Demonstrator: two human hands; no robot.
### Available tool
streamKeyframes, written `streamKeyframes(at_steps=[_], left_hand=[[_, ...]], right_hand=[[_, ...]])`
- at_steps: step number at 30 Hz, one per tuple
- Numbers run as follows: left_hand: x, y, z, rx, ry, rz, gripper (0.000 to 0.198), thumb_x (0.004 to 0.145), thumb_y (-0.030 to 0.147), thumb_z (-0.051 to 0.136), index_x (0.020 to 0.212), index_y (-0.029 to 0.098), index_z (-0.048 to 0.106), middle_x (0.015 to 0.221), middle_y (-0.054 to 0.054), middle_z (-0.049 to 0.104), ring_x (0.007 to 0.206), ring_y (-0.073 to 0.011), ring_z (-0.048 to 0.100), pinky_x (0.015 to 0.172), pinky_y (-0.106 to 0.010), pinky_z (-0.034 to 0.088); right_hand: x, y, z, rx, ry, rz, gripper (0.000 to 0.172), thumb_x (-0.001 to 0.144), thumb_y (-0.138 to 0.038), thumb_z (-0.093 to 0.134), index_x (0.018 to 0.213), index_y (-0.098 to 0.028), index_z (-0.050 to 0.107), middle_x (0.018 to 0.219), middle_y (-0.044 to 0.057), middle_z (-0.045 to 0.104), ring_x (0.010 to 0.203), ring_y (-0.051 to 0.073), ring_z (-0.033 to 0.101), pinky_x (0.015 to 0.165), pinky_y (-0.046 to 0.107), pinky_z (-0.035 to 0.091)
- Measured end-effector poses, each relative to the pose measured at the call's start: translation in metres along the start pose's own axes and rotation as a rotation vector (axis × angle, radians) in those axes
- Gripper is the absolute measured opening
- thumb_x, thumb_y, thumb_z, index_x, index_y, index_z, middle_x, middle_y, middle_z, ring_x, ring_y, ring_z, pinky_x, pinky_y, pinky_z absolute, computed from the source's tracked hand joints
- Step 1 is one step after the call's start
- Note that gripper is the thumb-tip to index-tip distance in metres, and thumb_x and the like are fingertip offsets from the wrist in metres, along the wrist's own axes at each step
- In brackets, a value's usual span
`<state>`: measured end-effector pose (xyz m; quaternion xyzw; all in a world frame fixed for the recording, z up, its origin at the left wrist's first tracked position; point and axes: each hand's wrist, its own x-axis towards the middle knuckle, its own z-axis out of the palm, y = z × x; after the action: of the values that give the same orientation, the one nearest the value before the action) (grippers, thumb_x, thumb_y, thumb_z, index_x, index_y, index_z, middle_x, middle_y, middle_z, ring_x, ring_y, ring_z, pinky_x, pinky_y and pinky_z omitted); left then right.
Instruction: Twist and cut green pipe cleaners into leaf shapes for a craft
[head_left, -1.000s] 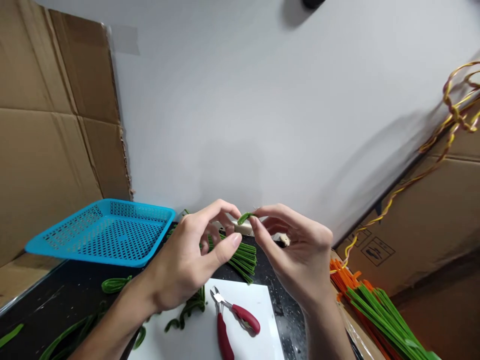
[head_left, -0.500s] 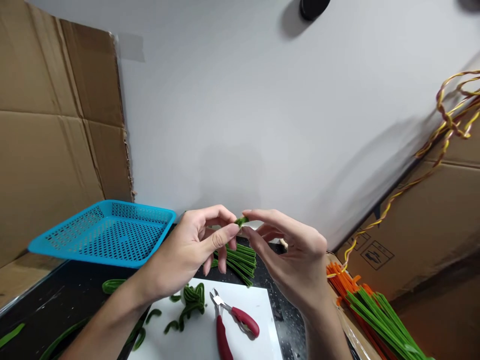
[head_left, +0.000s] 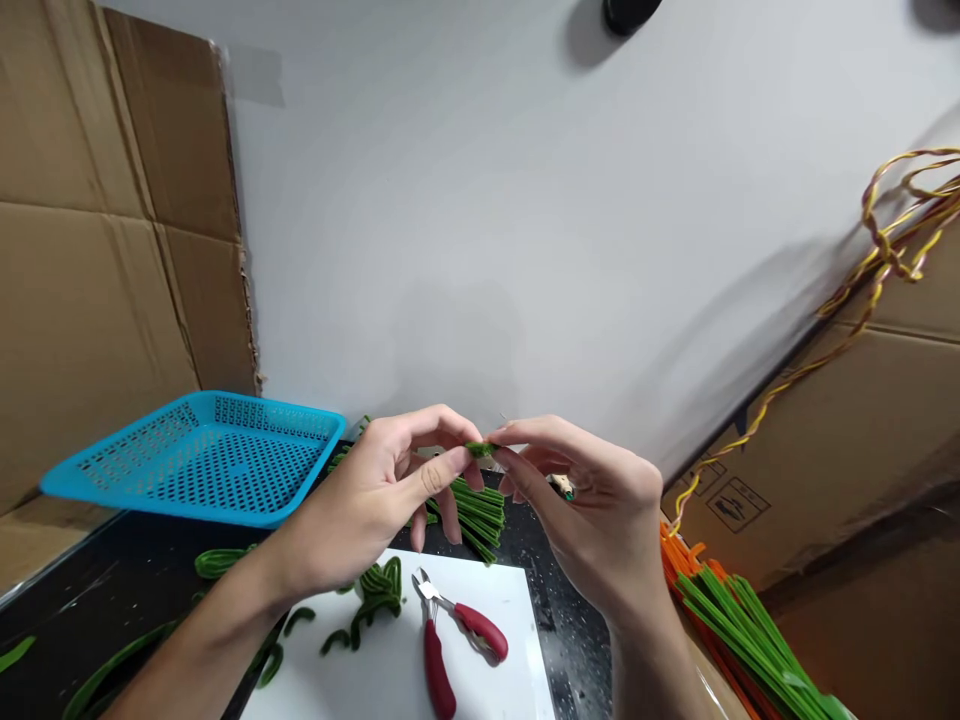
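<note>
My left hand [head_left: 371,495] and my right hand [head_left: 592,510] meet in front of me above the table, both pinching a small piece of green pipe cleaner [head_left: 480,449] between thumb and fingertips. Below them a white board [head_left: 390,670] carries several bent green pieces [head_left: 375,592] and red-handled cutting pliers [head_left: 450,640]. A bundle of straight green pipe cleaners [head_left: 472,505] lies just behind the board, partly hidden by my fingers.
A blue perforated tray [head_left: 195,455] sits at the left on the black table [head_left: 105,590]. Long green and orange pipe cleaners [head_left: 739,630] lie at the right. Cardboard stands on both sides, with twisted yellow wire [head_left: 877,260] at the right.
My thumbs and fingertips have closed in on the green piece, and both hands have dropped slightly. The camera view has shifted a little.
</note>
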<state>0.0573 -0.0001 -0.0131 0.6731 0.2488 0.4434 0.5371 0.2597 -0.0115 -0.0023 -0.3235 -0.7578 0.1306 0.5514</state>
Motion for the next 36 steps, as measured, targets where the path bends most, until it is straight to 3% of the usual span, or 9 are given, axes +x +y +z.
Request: streamKeyframes(at_steps=[7, 13, 22, 28, 36], left_hand=[[-0.002, 0.001, 0.002, -0.129, -0.094, -0.030, 0.023, 0.106, 0.039, 0.054, 0.098, 0.018, 0.062, 0.080, 0.000, 0.066, 0.060, -0.0106, 0.071, 0.047, -0.014, 0.046], [-0.001, 0.003, 0.007, -0.233, -0.115, -0.052, 0.023, 0.104, 0.038, 0.058, 0.094, 0.017, 0.062, 0.078, 0.000, 0.066, 0.055, -0.0119, 0.071, 0.043, -0.015, 0.047], [-0.003, 0.000, 0.018, -0.588, -0.179, -0.126, 0.031, 0.100, 0.037, 0.058, 0.076, 0.016, 0.056, 0.058, 0.003, 0.053, 0.041, -0.0092, 0.060, 0.037, -0.015, 0.039], [-0.001, -0.001, 0.022, -0.656, -0.239, -0.128, 0.024, 0.102, 0.036, 0.054, 0.085, 0.019, 0.060, 0.054, -0.002, 0.067, 0.034, -0.0110, 0.055, 0.031, -0.015, 0.043], [-0.001, -0.003, 0.017, -0.484, -0.173, -0.054, 0.022, 0.099, 0.032, 0.063, 0.082, 0.019, 0.060, 0.052, 0.000, 0.067, 0.035, -0.0101, 0.057, 0.034, -0.014, 0.045]], right_hand=[[0.000, -0.006, -0.002, -0.012, -0.006, -0.071, 0.017, 0.095, -0.012, 0.071, 0.100, -0.027, 0.078, 0.090, -0.003, 0.076, 0.069, 0.011, 0.069, 0.060, 0.026, 0.059], [0.000, -0.008, 0.001, -0.088, 0.028, -0.167, 0.016, 0.098, -0.009, 0.065, 0.098, -0.023, 0.073, 0.086, -0.001, 0.073, 0.067, 0.011, 0.066, 0.059, 0.027, 0.057], [-0.001, -0.011, 0.011, -0.237, 0.100, -0.347, 0.022, 0.098, -0.004, 0.054, 0.098, -0.021, 0.067, 0.093, 0.005, 0.066, 0.072, 0.014, 0.061, 0.057, 0.029, 0.050], [0.000, -0.016, 0.010, -0.139, 0.086, -0.289, 0.017, 0.097, -0.006, 0.057, 0.093, -0.020, 0.065, 0.087, 0.004, 0.061, 0.070, 0.014, 0.057, 0.056, 0.030, 0.048], [-0.001, -0.016, 0.013, 0.047, 0.032, -0.138, 0.014, 0.099, -0.014, 0.059, 0.090, -0.020, 0.068, 0.085, 0.004, 0.061, 0.069, 0.014, 0.057, 0.055, 0.029, 0.051]])
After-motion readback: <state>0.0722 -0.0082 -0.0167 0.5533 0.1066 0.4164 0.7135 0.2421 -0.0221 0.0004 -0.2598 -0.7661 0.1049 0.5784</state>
